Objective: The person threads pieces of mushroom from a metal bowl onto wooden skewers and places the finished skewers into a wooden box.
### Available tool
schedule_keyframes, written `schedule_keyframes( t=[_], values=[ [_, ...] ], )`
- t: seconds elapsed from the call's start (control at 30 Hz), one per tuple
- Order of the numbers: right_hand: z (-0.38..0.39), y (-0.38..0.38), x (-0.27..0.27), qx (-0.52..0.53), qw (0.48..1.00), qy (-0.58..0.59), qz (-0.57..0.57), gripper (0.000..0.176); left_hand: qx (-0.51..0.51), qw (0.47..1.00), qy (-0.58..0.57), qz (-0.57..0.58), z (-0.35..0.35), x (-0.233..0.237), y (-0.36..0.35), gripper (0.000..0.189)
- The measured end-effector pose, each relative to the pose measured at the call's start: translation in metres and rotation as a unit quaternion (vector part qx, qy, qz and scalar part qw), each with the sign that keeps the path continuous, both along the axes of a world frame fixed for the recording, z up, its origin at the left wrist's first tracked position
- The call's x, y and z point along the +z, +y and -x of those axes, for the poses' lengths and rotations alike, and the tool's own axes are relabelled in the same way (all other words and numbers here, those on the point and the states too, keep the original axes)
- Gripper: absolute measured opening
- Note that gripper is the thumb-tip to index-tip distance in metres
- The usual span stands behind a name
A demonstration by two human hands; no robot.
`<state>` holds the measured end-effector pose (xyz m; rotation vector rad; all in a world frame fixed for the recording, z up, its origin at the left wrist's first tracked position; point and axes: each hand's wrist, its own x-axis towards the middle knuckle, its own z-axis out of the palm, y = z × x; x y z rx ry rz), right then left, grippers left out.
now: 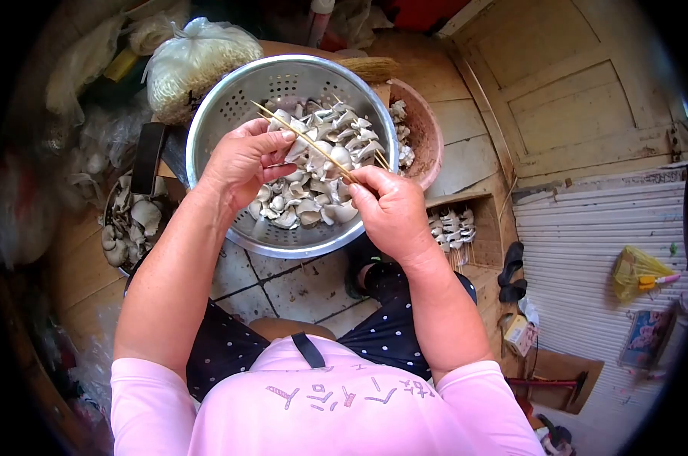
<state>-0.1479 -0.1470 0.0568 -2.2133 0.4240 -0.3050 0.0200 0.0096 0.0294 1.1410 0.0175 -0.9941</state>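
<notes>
A large metal colander (302,245) holds many pale grey mushroom pieces (306,209). Over its right rim, my right hand (389,209) pinches thin wooden skewers (313,143) that slant up to the left across the colander. Their pointed ends pass just above my left hand (249,159), whose fingers are curled and parted over the colander's left side; whether it grips anything is unclear. A few skewer ends also stick out beside my right hand.
A pink basin (433,144) with mushroom pieces stands behind on the right. Skewered mushrooms (452,228) lie in a cardboard box (490,228). At left are a pan of mushrooms (135,224) and a filled plastic bag (199,67).
</notes>
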Motion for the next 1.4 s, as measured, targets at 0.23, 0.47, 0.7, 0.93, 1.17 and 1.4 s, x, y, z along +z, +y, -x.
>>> schedule_keyframes(
  t=[0.23,0.47,0.7,0.93,1.17,1.4],
  values=[
    [-0.002,-0.001,0.001,-0.001,1.000,0.010,0.001,0.016,0.023,1.000,-0.019,-0.008,0.004,0.003,-0.004,0.027],
    [-0.008,-0.030,0.003,-0.084,0.993,0.023,-0.081,0.019,0.058,0.996,-0.057,-0.025,0.001,0.013,-0.002,0.044],
    [-0.018,-0.069,-0.012,-0.120,0.989,0.085,-0.025,0.021,0.074,0.994,-0.069,-0.038,-0.002,0.012,-0.002,0.039],
    [-0.026,-0.085,-0.046,-0.138,0.974,0.180,-0.008,0.024,0.062,0.994,-0.073,-0.044,-0.002,0.011,-0.001,0.038],
    [-0.028,-0.085,-0.057,-0.138,0.967,0.212,-0.014,0.025,0.047,0.994,-0.078,-0.056,0.002,0.016,-0.002,0.038],
    [-0.026,-0.087,-0.049,-0.143,0.964,0.224,-0.011,0.026,0.034,0.993,-0.090,-0.076,0.000,0.014,-0.001,0.036]
  ],
)
